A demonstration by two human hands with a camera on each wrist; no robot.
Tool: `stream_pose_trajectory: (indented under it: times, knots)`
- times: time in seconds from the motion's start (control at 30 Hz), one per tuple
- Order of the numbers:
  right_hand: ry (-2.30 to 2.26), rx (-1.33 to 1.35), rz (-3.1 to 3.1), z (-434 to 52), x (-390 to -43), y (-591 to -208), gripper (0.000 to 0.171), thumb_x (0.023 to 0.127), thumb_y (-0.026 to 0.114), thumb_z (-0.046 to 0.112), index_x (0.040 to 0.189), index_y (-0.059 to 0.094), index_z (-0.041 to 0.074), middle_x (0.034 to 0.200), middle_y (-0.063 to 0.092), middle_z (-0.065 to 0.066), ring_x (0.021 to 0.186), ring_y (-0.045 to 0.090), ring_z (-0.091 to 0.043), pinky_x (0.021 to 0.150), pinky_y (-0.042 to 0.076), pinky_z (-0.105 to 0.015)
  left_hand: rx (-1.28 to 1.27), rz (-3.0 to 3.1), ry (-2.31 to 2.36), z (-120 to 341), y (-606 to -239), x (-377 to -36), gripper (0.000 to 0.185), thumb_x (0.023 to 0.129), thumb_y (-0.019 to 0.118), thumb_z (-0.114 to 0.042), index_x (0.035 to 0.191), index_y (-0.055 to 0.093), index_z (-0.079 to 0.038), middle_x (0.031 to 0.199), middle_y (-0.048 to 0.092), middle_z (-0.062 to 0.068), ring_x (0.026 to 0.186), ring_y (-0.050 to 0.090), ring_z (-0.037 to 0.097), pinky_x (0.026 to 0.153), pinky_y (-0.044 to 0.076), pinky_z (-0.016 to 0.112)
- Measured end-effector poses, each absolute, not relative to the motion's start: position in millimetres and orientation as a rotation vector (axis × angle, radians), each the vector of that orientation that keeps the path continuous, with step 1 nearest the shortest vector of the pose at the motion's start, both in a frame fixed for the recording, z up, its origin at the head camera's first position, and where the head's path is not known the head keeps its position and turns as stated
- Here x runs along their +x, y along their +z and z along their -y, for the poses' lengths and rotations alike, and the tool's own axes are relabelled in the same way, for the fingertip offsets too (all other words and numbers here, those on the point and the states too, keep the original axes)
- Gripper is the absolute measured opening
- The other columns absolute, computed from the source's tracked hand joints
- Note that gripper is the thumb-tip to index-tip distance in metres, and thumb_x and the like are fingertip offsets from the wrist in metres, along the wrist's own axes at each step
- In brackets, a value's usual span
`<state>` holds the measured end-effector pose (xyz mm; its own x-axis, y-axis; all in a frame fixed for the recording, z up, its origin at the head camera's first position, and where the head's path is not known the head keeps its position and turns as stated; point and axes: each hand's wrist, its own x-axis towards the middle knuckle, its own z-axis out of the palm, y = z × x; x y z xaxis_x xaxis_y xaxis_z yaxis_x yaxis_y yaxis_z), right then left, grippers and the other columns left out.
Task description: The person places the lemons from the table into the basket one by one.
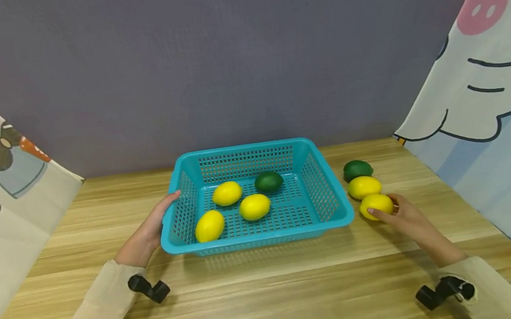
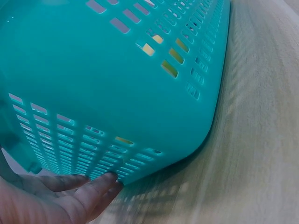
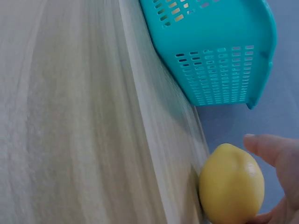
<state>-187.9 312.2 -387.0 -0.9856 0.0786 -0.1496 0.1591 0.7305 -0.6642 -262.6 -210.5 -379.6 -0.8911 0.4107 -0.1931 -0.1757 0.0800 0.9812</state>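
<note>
A teal plastic basket stands on the wooden table, holding three yellow lemons and one green lime. My left hand rests against the basket's left wall, fingers straight along its lower edge. To the right of the basket lie a green lime and two yellow lemons in a row. My right hand curls round the nearest lemon, which still lies on the table. The right wrist view shows that lemon with a finger over it.
The wooden table runs wide in front of the basket. A grey backdrop stands behind, and cartoon-printed cloths hang at both sides. The second lemon lies just behind the one held.
</note>
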Motion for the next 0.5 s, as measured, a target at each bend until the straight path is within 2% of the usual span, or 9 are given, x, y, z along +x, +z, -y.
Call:
stream_pose_trajectory:
  times: [0.1,0.5]
  knots:
    - [-1.133,0.203,-2.814,-312.7,-189.3,-389.3,0.094,0.092,0.054,0.048,0.140,0.008,-0.019,0.140,0.017,-0.044,0.123,0.029,-0.055,0.096,0.032,-0.063,0.244,-1.948,1.865,211.1,-379.7,-261.3,0.072,0.098,0.020,-0.051,0.151,-0.009,-0.011,0.147,0.018,0.028,0.127,0.034,0.038,0.096,0.041,0.042]
    - [-1.242,0.189,-2.837,-314.0,-193.7,-396.5,0.088,0.091,0.060,0.041,0.138,0.015,-0.017,0.136,0.026,-0.040,0.115,0.038,-0.046,0.089,0.039,-0.052,0.240,-1.936,1.873,210.9,-379.7,-260.9,0.073,0.098,0.020,-0.051,0.151,-0.007,-0.010,0.145,0.019,0.028,0.125,0.035,0.037,0.095,0.042,0.041]
